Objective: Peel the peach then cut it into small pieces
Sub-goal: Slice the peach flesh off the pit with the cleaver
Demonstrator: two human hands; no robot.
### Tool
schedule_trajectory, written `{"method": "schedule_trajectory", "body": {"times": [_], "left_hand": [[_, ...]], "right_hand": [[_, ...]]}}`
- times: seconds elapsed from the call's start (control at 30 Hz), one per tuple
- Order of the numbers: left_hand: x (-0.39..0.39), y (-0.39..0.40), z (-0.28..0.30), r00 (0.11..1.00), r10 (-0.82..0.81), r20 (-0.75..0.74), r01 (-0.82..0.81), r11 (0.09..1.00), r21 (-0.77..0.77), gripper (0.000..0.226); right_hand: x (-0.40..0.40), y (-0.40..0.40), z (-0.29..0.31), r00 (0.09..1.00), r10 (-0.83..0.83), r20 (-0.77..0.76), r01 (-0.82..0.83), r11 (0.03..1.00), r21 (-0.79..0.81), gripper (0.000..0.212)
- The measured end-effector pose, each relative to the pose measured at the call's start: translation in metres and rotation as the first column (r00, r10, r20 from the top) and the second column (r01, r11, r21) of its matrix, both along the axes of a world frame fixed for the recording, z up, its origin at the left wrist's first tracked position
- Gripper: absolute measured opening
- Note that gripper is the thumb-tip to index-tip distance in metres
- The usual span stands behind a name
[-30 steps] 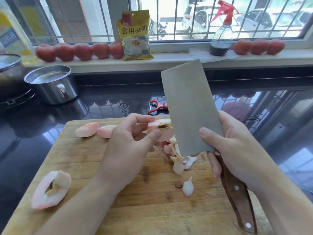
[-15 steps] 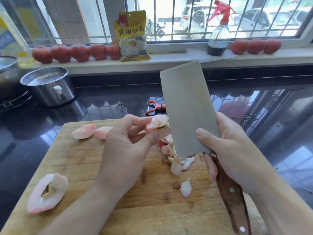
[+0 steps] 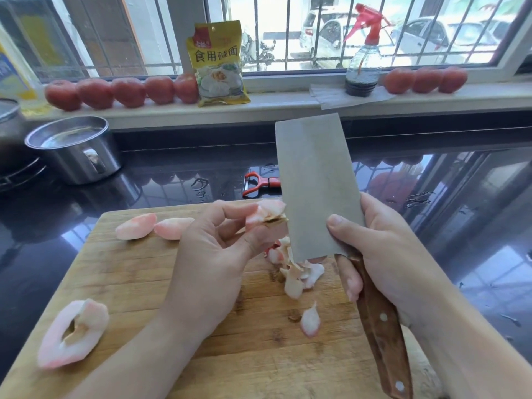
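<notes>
Peach piece (image 3: 266,213) — pinched in the air between thumb and curled fingers of the left hand (image 3: 213,254), above the cutting board (image 3: 138,272) and touching the flat of the cleaver (image 3: 315,185). Right hand (image 3: 383,249) — wrapped round the wooden handle, thumb pressed on the blade's side. Risk: the edge works close to the left fingertips on a wet, small piece; a slip or a hard push could nick the thumb or drop the fruit. Loose trimmings (image 3: 299,272) lie under the blade; two slices (image 3: 154,228) at the far left of the board, and a hollowed piece (image 3: 73,332) near the front corner that could slide off. Hidden: the cutting edge and its contact with the fruit sit behind the blade; the brown patch is possibly pit remnant. A peeler (image 3: 257,184) is half covered.
</notes>
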State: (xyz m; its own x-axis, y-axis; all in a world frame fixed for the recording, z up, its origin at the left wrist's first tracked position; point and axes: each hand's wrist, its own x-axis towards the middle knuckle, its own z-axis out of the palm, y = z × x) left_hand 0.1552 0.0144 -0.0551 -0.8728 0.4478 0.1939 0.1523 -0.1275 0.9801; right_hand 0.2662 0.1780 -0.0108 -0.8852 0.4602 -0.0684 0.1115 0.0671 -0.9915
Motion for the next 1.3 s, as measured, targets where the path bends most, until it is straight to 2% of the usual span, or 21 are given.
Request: {"method": "schedule_trajectory", "body": {"times": [0.13, 0.27, 0.5, 0.8, 0.93, 1.1, 1.3], "left_hand": [[0.003, 0.003, -0.001, 1.0, 0.011, -0.024, -0.011, 1.0, -0.021, 0.022], [0.0, 0.004, 0.002, 0.998, 0.065, 0.023, -0.066, 0.998, 0.02, 0.014], [0.002, 0.003, -0.001, 0.998, 0.064, -0.001, -0.064, 0.997, 0.034, 0.014], [0.004, 0.007, 0.002, 0.98, -0.025, 0.197, -0.002, 0.991, 0.136, 0.023], [0.003, 0.008, 0.006, 0.95, -0.05, 0.307, -0.012, 0.981, 0.195, 0.017], [0.005, 0.009, 0.006, 0.961, -0.015, 0.275, -0.029, 0.988, 0.154, 0.015], [0.004, 0.007, 0.006, 0.957, -0.069, 0.282, 0.021, 0.985, 0.171, 0.02]], "right_hand": [[0.0, 0.001, -0.001, 1.0, -0.027, 0.0, 0.027, 1.0, -0.002, 0.016], [-0.002, -0.003, -0.007, 1.0, 0.004, -0.01, -0.003, 0.998, 0.059, 0.017], [-0.003, -0.003, -0.008, 1.0, -0.013, -0.01, 0.014, 0.997, 0.076, 0.015], [-0.003, -0.006, -0.005, 1.0, -0.02, -0.019, 0.021, 0.997, 0.071, 0.014], [-0.003, -0.008, -0.007, 0.999, -0.018, -0.034, 0.021, 0.996, 0.083, 0.015], [-0.006, -0.006, -0.011, 0.999, -0.035, -0.028, 0.037, 0.998, 0.054, 0.016], [-0.005, -0.006, -0.009, 0.998, -0.014, -0.055, 0.011, 0.999, -0.053, 0.016]]}}
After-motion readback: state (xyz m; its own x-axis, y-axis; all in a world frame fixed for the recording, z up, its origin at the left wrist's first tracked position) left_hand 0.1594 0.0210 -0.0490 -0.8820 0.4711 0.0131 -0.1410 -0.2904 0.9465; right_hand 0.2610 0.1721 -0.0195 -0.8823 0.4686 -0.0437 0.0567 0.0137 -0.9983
